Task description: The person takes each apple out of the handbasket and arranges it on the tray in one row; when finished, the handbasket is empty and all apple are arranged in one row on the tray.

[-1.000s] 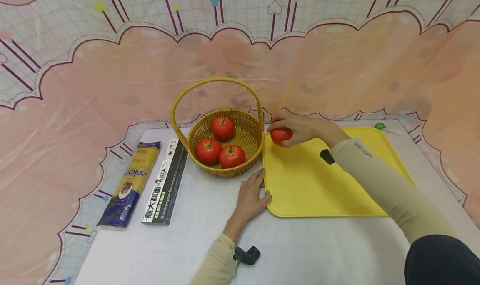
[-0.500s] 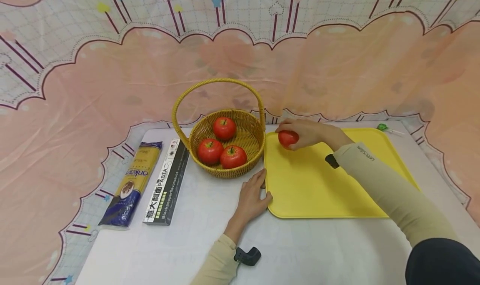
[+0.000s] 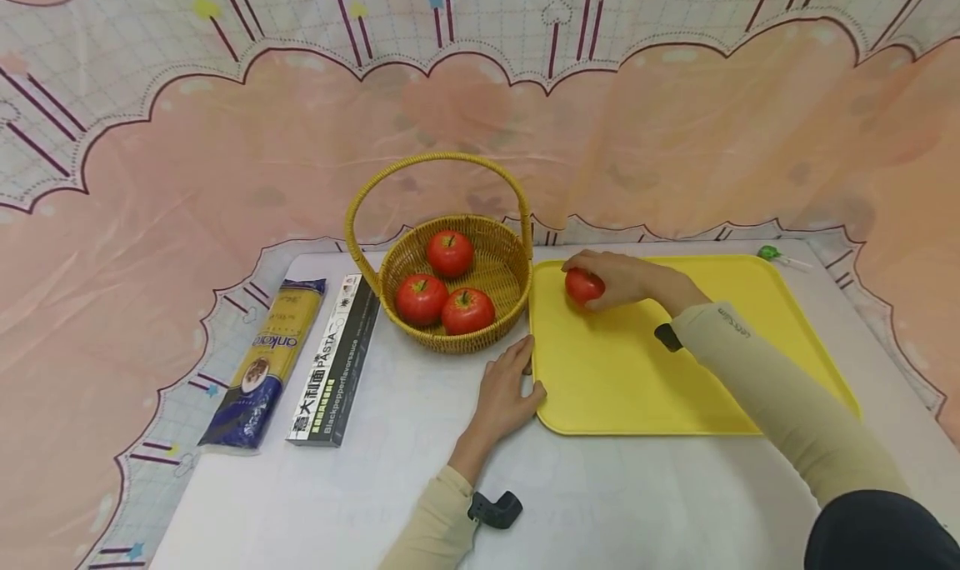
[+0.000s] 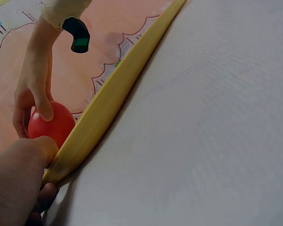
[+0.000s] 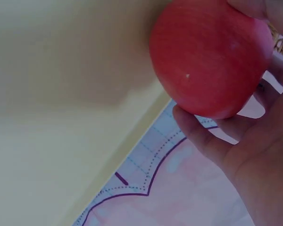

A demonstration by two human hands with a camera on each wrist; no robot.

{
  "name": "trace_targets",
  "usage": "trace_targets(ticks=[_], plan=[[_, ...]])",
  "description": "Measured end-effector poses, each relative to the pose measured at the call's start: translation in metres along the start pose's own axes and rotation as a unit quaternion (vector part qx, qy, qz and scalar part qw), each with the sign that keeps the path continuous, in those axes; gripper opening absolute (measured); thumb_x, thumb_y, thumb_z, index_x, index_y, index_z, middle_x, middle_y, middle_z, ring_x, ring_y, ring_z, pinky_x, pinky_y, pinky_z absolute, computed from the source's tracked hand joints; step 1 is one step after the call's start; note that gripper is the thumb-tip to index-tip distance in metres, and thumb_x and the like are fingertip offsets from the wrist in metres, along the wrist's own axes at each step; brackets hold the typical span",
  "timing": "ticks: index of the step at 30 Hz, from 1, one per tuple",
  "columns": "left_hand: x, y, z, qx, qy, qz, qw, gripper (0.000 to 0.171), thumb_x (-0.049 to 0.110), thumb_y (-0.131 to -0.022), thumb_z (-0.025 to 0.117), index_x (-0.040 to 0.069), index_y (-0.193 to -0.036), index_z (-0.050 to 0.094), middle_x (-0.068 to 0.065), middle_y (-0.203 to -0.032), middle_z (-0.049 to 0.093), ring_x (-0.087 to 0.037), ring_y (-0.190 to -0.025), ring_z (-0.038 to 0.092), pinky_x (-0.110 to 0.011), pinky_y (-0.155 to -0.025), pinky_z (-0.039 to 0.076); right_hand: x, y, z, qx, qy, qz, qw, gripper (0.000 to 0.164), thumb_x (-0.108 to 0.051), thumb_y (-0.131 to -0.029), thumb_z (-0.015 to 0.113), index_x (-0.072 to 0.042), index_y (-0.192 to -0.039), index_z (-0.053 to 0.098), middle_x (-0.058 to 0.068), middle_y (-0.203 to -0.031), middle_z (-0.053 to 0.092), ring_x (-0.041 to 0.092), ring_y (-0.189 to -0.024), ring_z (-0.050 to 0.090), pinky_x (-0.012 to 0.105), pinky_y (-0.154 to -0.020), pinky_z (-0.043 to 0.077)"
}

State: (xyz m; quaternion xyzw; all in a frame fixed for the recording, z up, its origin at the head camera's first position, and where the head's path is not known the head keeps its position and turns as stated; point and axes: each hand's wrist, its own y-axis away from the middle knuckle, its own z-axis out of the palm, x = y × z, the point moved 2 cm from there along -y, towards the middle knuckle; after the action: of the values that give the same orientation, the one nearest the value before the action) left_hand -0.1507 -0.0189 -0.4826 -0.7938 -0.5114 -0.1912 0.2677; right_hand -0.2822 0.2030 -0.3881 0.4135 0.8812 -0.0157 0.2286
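My right hand grips a red apple over the far-left corner of the yellow tray. In the right wrist view, thumb and fingers curl round that apple; whether it touches the tray, I cannot tell. At the tray's near-left edge is my left hand. The left wrist view shows its thumb above the tray rim and fingers below, pinching it. Left of the tray stands a yellow wicker basket with three red apples inside.
A black and white pasta box and a yellow-blue pasta bag lie left of the basket. The basket's tall handle arches upward. Behind the tray's far-right corner lies a green lollipop. A patterned cloth hangs behind the table.
My right hand has carried the apple away from the basket side, rightward and slightly nearer, over the tray. The left hand stays at the tray edge. The basket's apples have not moved.
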Motion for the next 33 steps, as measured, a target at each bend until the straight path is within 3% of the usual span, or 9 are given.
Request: trace_targets(ticks=[4,14,25,33], plan=[[-0.001,-0.001,0.0,0.001,-0.001,0.001,1.0,0.066,0.021,-0.081,0.057,0.006,-0.144,0.039,-0.007,-0.144,0.046,-0.014,-0.102,0.055,-0.031,-0.084,0.035,-0.002,0.001,0.006,-0.007,-0.011,0.016,1.0,0.062,-0.022,-0.079,0.07,-0.009,-0.134,0.044,0.008,-0.131,0.047,0.029,-0.111,0.051,0.048,-0.096,0.044],[-0.001,0.0,-0.001,0.008,-0.005,0.007,0.9999,0.066,0.021,-0.08,0.057,0.006,-0.143,0.041,-0.007,-0.143,0.047,-0.013,-0.098,0.056,-0.03,-0.082,0.035,-0.005,0.006,0.011,0.009,0.003,-0.001,1.0,0.06,-0.02,-0.078,0.071,-0.009,-0.132,0.048,0.01,-0.13,0.045,0.029,-0.109,0.053,0.049,-0.094,0.045],[0.005,-0.004,0.006,-0.001,0.002,0.017,0.9999,0.066,0.021,-0.081,0.057,0.005,-0.143,0.041,-0.007,-0.143,0.047,-0.013,-0.097,0.056,-0.03,-0.082,0.035,0.002,0.018,0.009,0.008,-0.029,0.0,1.0,0.061,-0.015,-0.078,0.07,-0.008,-0.134,0.047,0.013,-0.136,0.042,0.033,-0.116,0.049,0.052,-0.098,0.042],[0.002,-0.004,0.005,0.01,0.005,0.011,0.9999,0.066,0.019,-0.08,0.059,0.005,-0.142,0.042,-0.007,-0.142,0.047,-0.011,-0.096,0.056,-0.03,-0.082,0.034,0.003,0.013,0.01,0.027,-0.021,-0.006,0.999,0.058,-0.026,-0.084,0.067,-0.009,-0.135,0.047,0.016,-0.139,0.04,0.036,-0.12,0.044,0.054,-0.097,0.041]])
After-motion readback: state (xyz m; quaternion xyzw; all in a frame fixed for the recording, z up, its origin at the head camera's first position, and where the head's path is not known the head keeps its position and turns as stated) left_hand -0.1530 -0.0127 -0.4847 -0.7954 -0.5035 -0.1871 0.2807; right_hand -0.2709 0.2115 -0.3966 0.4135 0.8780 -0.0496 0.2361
